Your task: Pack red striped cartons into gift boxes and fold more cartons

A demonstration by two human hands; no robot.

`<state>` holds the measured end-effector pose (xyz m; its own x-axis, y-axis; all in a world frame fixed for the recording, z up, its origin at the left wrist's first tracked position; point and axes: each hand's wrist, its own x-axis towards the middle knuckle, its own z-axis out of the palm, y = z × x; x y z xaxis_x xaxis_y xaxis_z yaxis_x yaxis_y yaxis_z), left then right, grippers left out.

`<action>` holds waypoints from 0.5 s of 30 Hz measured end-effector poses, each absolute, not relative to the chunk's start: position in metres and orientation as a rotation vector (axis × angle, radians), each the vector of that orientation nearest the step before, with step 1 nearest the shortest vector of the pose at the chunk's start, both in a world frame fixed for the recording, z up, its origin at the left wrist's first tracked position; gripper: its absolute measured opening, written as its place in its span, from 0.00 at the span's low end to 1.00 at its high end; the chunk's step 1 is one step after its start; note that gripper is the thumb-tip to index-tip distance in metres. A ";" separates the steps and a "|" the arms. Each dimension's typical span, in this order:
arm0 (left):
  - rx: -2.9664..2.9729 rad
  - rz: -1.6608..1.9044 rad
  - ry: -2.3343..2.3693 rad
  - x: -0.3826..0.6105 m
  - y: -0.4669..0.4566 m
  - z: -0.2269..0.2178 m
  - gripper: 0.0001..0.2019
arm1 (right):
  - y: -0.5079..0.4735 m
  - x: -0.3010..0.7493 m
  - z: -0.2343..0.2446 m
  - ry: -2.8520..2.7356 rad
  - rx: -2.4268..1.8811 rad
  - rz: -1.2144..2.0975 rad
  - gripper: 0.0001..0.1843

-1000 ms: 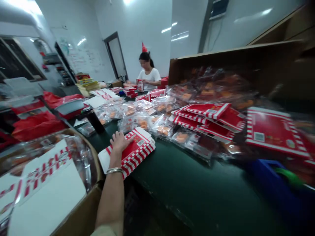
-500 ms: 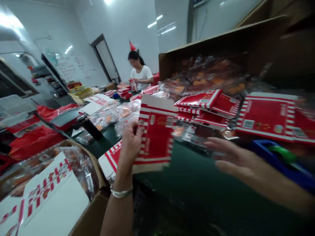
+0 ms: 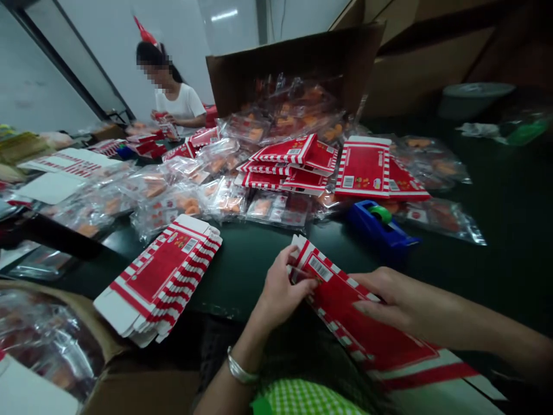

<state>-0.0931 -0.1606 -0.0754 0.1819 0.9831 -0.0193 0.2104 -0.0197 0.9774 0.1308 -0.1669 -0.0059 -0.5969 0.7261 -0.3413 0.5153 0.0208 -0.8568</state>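
**Your two hands on a flattened carton, at the table's near edge**

Your left hand (image 3: 283, 285) is curled narrow, gripping the barcode end of the flattened red-and-white striped carton (image 3: 345, 305), while your right hand (image 3: 389, 300) holds its side with the fingers spread flat across its face. The carton sits over your green gingham top (image 3: 302, 400), just off the near edge of the dark green table (image 3: 246, 276). To your left on the table lies a stack of flattened cartons (image 3: 159, 276). Ahead are a blue tape dispenser (image 3: 375, 225) and clear-wrapped packs of orange food (image 3: 228, 202), which spread out from a cardboard box (image 3: 294, 63). Farther off, a co-worker (image 3: 175, 104) holds a carton in both hands.
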 end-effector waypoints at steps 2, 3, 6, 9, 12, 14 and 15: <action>1.252 0.878 1.068 -0.098 -0.154 -0.077 0.22 | -0.167 0.130 -0.008 -2.168 -1.350 1.541 0.16; 1.189 0.832 0.974 -0.102 -0.151 -0.078 0.19 | -0.166 0.130 -0.010 -2.174 -1.385 1.503 0.17; 1.106 0.662 0.768 -0.115 -0.145 -0.081 0.20 | -0.162 0.130 -0.020 -2.082 -1.501 1.506 0.31; 1.090 0.564 0.703 -0.122 -0.142 -0.083 0.21 | -0.160 0.129 -0.034 -1.857 -1.531 1.707 0.40; 1.117 0.522 0.667 -0.123 -0.138 -0.086 0.21 | -0.162 0.128 -0.045 -1.563 -1.431 1.969 0.33; 1.140 0.501 0.645 -0.122 -0.135 -0.088 0.20 | -0.164 0.128 -0.045 -1.417 -1.399 2.096 0.30; 1.156 0.494 0.632 -0.122 -0.134 -0.088 0.19 | -0.165 0.129 -0.042 -1.392 -1.399 2.139 0.32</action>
<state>-0.1216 -0.1338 -0.0883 0.7281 0.6551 -0.2018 -0.0375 0.3320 0.9425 0.1288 -0.1649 -0.0420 -0.5172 0.6221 -0.5878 0.2855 -0.5221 -0.8037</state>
